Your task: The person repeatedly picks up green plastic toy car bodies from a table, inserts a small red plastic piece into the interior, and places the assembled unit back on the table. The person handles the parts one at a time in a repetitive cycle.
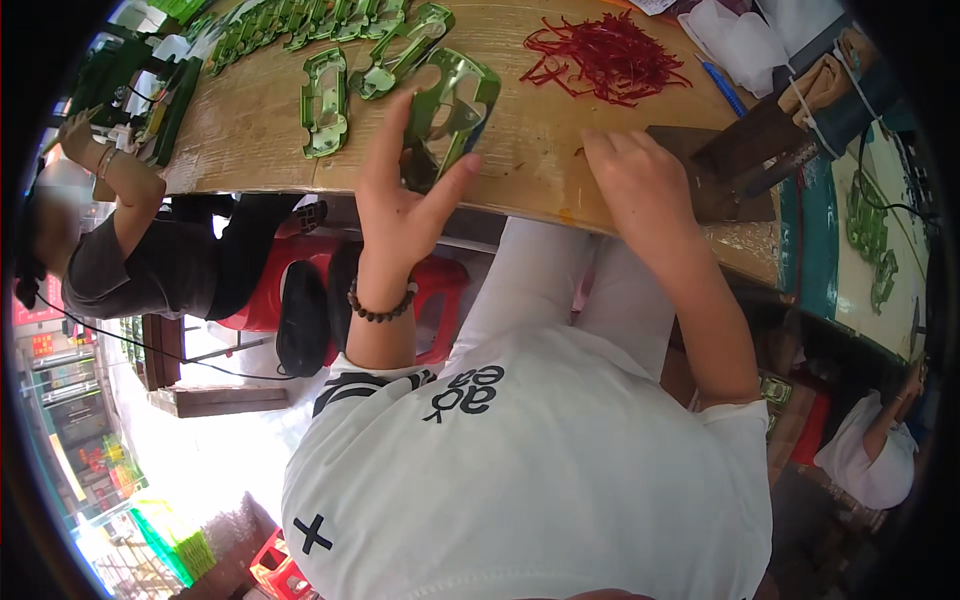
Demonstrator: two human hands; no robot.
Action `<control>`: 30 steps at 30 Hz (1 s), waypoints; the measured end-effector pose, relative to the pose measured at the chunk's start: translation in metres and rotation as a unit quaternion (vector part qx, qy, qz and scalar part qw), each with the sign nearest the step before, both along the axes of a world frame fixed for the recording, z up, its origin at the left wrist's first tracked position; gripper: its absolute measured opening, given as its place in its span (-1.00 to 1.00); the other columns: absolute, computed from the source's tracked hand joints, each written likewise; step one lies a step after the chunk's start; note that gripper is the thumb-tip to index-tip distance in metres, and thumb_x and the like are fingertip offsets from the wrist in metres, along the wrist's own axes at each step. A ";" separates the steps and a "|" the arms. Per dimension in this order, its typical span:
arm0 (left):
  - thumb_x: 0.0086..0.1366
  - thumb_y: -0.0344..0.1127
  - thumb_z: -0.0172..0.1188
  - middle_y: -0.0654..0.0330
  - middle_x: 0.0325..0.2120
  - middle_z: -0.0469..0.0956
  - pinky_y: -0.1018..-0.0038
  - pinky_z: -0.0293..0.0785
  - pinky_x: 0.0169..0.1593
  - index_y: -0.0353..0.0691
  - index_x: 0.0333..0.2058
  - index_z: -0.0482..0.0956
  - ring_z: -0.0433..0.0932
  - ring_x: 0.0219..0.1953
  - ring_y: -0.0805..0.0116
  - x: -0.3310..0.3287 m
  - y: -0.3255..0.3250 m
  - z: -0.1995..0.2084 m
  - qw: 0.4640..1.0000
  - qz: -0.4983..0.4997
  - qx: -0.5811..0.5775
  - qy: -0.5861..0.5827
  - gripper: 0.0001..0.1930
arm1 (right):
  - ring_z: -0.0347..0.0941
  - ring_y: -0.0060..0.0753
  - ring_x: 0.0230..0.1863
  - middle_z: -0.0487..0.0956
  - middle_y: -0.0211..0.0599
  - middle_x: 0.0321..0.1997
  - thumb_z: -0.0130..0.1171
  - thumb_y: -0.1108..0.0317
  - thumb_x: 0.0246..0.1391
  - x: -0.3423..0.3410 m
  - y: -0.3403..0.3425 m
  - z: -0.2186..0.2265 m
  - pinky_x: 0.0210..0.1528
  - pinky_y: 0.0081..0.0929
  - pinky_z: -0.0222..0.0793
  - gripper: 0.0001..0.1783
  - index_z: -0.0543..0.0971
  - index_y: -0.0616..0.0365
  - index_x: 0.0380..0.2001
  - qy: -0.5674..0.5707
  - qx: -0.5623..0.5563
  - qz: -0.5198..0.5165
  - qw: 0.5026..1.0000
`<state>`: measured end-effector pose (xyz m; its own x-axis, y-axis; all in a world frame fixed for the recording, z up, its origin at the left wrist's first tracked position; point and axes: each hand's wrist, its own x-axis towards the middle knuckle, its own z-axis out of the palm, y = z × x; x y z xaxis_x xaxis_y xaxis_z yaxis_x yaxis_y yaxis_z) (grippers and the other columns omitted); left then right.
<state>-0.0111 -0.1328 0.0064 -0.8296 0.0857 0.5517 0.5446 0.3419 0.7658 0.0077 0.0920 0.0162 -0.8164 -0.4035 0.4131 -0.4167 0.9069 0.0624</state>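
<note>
My left hand (405, 205) is closed round a green plastic toy-car body shell (455, 95), tilted up over the table's near edge. The shell has cut-out openings and a shiny surface. To the right, my right hand (640, 185) rests at the table edge with its fingers curled in. Whatever its fingertips may pinch is hidden or too small to name. Beyond the left hand lie a single green shell (324, 103) and another green shell (402, 52). A pile of thin red strips (608, 60) lies beyond the right hand.
More green shells (262, 32) stand in rows at the far left of the wooden table (240, 135). A dark metal fixture (745, 160) stands right of my right hand, near a blue pen (722, 88) and a white plastic bag (735, 45). A co-worker (140, 240) sits at left.
</note>
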 end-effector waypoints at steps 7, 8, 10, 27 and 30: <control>0.04 -0.43 0.27 0.03 -0.02 0.37 0.44 0.29 0.02 -0.45 0.13 0.15 0.40 -0.05 0.33 0.047 0.034 -0.012 0.835 -0.330 0.326 -0.294 -0.31 | 0.50 -0.26 -0.42 0.55 -0.18 -0.44 0.20 0.67 -0.39 0.021 -0.001 0.032 -0.42 -0.48 0.44 -0.69 0.58 0.26 -0.41 0.213 -0.314 0.130 0.916; 0.05 -0.41 0.26 0.04 -0.03 0.38 0.44 0.31 0.00 -0.45 0.12 0.15 0.41 -0.08 0.34 0.049 0.037 -0.011 0.811 -0.350 0.336 -0.326 -0.32 | 0.50 -0.26 -0.42 0.55 -0.19 -0.43 0.21 0.69 -0.42 0.024 -0.002 0.035 -0.42 -0.48 0.44 -0.68 0.58 0.27 -0.42 0.215 -0.326 0.144 0.909; 0.09 -0.33 0.23 0.08 -0.12 0.43 0.49 0.39 -0.15 -0.45 0.12 0.15 0.45 -0.22 0.40 0.052 0.042 -0.001 0.781 -0.376 0.339 -0.367 -0.33 | 0.49 -0.26 -0.42 0.55 -0.18 -0.42 0.22 0.71 -0.44 0.027 -0.001 0.034 -0.41 -0.48 0.44 -0.67 0.58 0.27 -0.42 0.218 -0.338 0.158 0.902; 0.06 -0.46 0.24 0.10 -0.15 0.45 0.53 0.40 -0.22 -0.42 0.14 0.13 0.45 -0.25 0.45 0.052 0.047 -0.002 0.778 -0.401 0.324 -0.360 -0.32 | 0.54 -0.14 -0.34 0.55 0.03 -0.34 -0.05 0.78 -0.33 0.039 0.009 0.016 -0.31 -0.46 0.47 -0.59 0.52 0.41 -0.28 0.191 -0.355 0.185 0.896; 0.07 -0.45 0.23 0.11 -0.16 0.45 0.54 0.40 -0.24 -0.41 0.14 0.13 0.44 -0.26 0.47 0.054 0.048 0.001 0.769 -0.409 0.339 -0.355 -0.33 | 0.50 -0.24 -0.41 0.54 -0.11 -0.35 0.00 0.72 -0.46 0.038 0.002 0.015 -0.40 -0.47 0.44 -0.54 0.57 0.31 -0.31 0.229 -0.361 0.185 0.885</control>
